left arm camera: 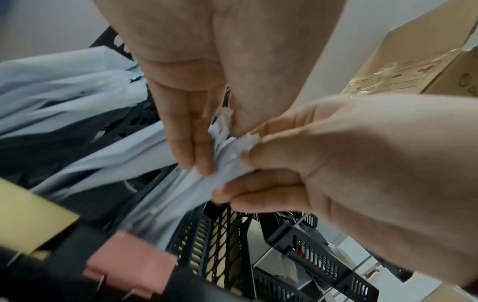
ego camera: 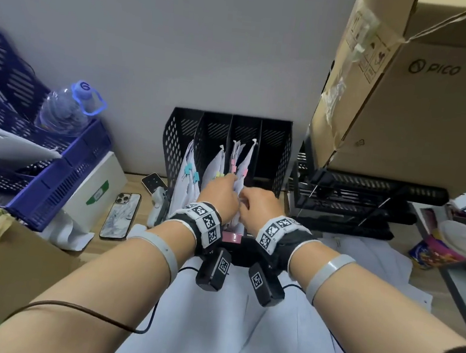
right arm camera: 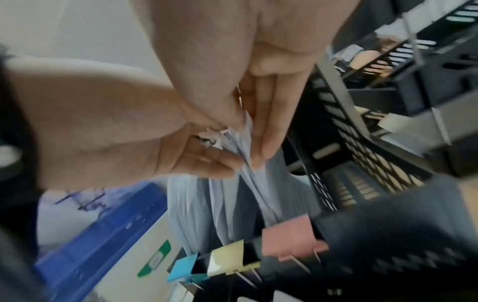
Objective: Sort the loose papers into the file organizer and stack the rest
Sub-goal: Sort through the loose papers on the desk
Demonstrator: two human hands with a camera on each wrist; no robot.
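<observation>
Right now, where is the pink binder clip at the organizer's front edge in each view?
Head: pink binder clip low centre, between the wrists.
Left wrist: bottom left of centre, blurred.
Right wrist: lower right of centre.
Shared landmark: the black file organizer it is clipped to.

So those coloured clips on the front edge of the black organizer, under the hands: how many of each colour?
Blue clip: 1
Yellow clip: 1
Pink clip: 1
Total: 3, as the right wrist view shows them on the front edge of the organizer.
</observation>
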